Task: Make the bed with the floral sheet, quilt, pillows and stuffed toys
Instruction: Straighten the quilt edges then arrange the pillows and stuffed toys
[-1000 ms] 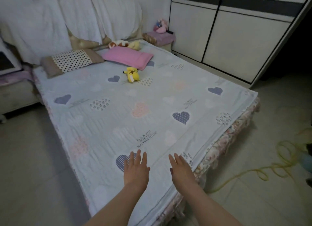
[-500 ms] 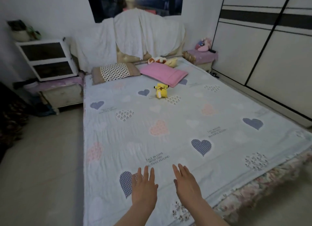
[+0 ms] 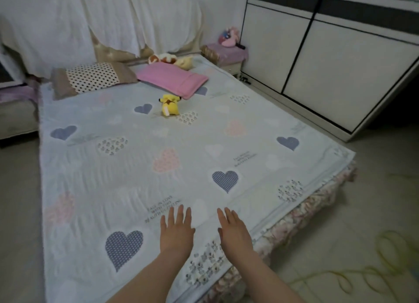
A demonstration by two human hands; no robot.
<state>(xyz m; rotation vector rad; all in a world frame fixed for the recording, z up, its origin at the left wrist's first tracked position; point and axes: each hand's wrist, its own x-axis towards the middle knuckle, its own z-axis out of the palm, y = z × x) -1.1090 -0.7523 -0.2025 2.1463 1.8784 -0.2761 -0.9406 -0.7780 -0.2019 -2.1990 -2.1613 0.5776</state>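
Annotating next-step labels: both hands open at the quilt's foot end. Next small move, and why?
Probably sweep both palms outward to smooth the quilt: left hand and right hand are open, side by side near its foot edge, holding nothing, and faint ripples show in the fabric to their left. The yellow toy mid-bed can wait.

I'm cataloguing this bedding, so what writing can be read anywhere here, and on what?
"FALL IN LOVE WITH THIS BEAUTIFUL FEELING", faintly: on the quilt, just beyond the left hand.
Smaller prints elsewhere on the quilt: too blurred to read.
Nothing else legible.
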